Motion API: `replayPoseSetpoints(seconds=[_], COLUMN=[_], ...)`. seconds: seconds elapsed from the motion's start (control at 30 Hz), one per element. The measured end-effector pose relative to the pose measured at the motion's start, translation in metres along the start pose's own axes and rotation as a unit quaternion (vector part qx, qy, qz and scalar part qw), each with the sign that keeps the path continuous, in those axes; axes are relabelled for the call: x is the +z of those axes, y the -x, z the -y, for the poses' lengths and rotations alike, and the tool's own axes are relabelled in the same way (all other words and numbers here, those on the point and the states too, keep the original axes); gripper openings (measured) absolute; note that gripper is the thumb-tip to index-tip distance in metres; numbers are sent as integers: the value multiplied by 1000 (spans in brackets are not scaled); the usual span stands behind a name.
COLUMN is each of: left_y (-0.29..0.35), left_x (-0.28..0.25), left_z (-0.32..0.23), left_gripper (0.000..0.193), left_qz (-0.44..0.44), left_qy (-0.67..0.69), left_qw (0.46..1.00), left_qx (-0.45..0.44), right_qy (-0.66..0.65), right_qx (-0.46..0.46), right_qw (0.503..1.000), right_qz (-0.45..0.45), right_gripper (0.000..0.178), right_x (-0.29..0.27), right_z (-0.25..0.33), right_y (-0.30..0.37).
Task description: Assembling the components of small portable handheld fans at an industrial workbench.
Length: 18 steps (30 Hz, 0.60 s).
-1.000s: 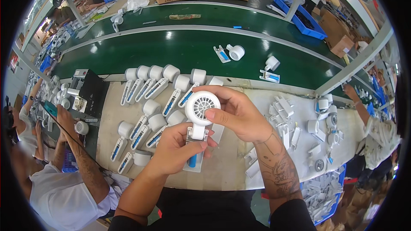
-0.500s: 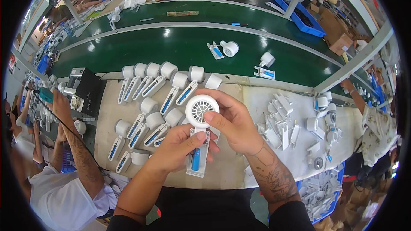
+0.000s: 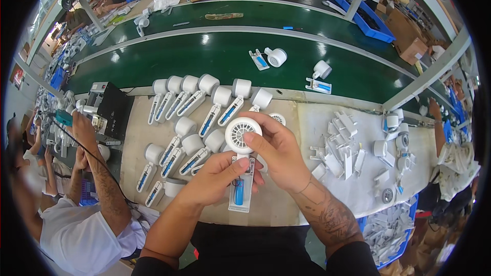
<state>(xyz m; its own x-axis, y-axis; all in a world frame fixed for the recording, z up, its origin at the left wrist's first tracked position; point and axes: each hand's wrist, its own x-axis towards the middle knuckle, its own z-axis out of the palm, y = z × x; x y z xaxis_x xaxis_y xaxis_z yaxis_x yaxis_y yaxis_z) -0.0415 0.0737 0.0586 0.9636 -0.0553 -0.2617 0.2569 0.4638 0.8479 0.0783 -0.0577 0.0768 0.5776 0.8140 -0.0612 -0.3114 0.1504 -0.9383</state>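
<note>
A white handheld fan (image 3: 236, 127) with a round slotted grille is between my hands above the near side of the table. Its handle is open and points toward me, showing a blue cylindrical battery (image 3: 239, 194) and dark wires. My left hand (image 3: 217, 176) grips the fan around the top of the handle, thumb across the front. My right hand (image 3: 279, 156) wraps the fan head from the right, its thumb pressed on the grille. Just left of my hands lie several similar fans (image 3: 221, 94) in rows, with open handles and blue batteries.
White plastic handle covers (image 3: 341, 140) are piled on the right, beside more fan parts (image 3: 387, 148). A green conveyor belt (image 3: 199, 66) crosses behind the table, bearing two fans. A black box-shaped device (image 3: 110, 110) and a co-worker's arm (image 3: 102, 174) are at left; a blue bin (image 3: 394, 235) is lower right.
The whole scene has shifted slightly to the right in view. Dark wires now show more plainly beside the battery. Both hands keep the same hold on the fan.
</note>
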Motion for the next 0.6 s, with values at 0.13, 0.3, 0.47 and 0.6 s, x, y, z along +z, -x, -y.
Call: replayPoseSetpoints(seconds=[0.13, 0.3, 0.47, 0.6], left_y=[-1, 2, 2, 6], left_x=[3, 4, 13, 13], left_z=[8, 10, 10, 8], left_gripper=[36, 38, 40, 39], left_qz=[-29, -64, -92, -89], left_qy=[14, 50, 26, 8], left_qw=[999, 994, 989, 990], left_qx=[17, 67, 110, 113], right_qy=[-13, -21, -76, -50], right_qx=[-11, -111, -83, -77], right_qw=[999, 991, 991, 995], right_qz=[-42, -67, -71, -46], right_gripper=[41, 40, 40, 39], right_x=[-2, 7, 12, 11], right_z=[-11, -11, -8, -6], right_y=[-5, -2, 0, -6])
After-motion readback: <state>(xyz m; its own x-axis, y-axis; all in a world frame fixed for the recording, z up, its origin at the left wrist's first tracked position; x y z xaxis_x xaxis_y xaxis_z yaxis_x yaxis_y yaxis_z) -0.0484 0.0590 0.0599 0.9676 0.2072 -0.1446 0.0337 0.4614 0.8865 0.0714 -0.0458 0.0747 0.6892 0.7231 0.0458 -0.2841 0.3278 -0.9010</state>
